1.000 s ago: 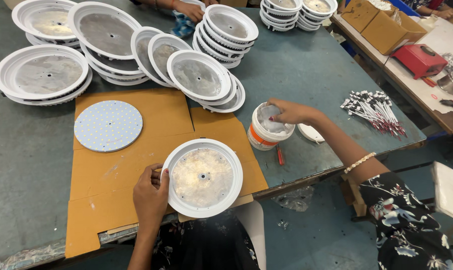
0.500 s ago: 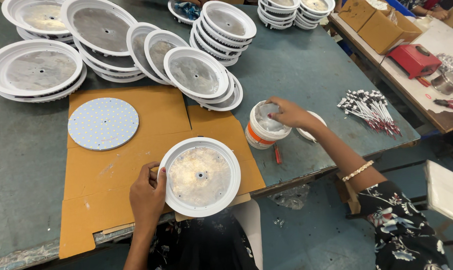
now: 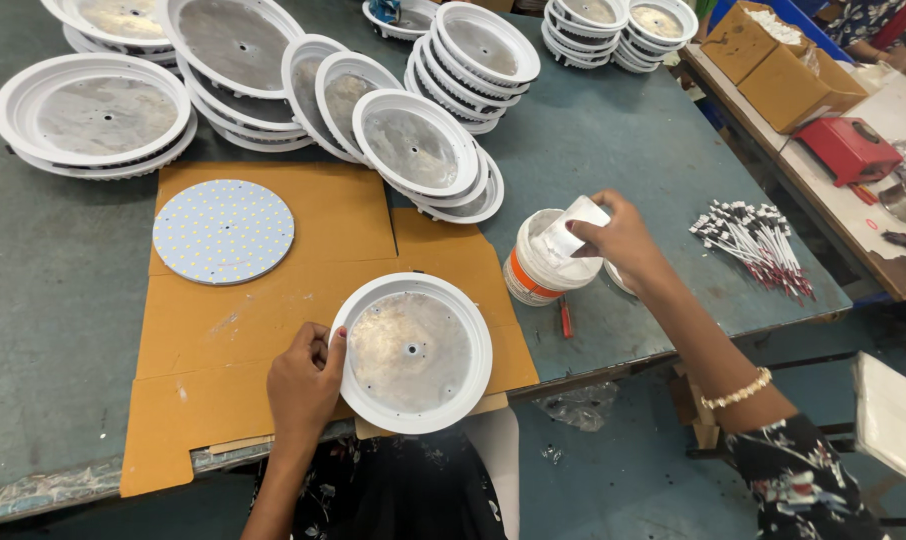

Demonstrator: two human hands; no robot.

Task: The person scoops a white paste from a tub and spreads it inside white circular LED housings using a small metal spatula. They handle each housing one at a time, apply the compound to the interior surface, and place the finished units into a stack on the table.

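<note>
- Two hands are at work: your left hand (image 3: pixel 303 385) curls its fingers (image 3: pixel 325 345) closed over the left rim of the housing (image 3: pixel 413 352), pinning it on the cardboard (image 3: pixel 223 330) at the near table edge.
- Your right hand (image 3: pixel 621 240) has its fingers closed around a small white scraper-like piece (image 3: pixel 571 228), tilted over the mouth of the tub (image 3: pixel 545 262), which stands just right of the cardboard.
- Judging by this, the housing's metal floor looks bare or only thinly smeared; I cannot tell whether any paste is on it yet.
- One LED disc (image 3: pixel 223 231) lies flat on the cardboard, apart from the housing, so fitting it looks not yet done.
- Many more housings (image 3: pixel 93 110) sit in stacks across the far table (image 3: pixel 613 140), none with a disc in it as far as I can see, so most of the batch appears left.
- Wire bundles (image 3: pixel 758 245) lie to the right, well clear of both hands.
- Against a second ago, your right hand has lifted from flat over the tub's top to holding the white piece raised at its rim.
- Your left hand's grip is unchanged on the same rim; the housing, disc and tub keep their places, and only the view has shifted a little.
</note>
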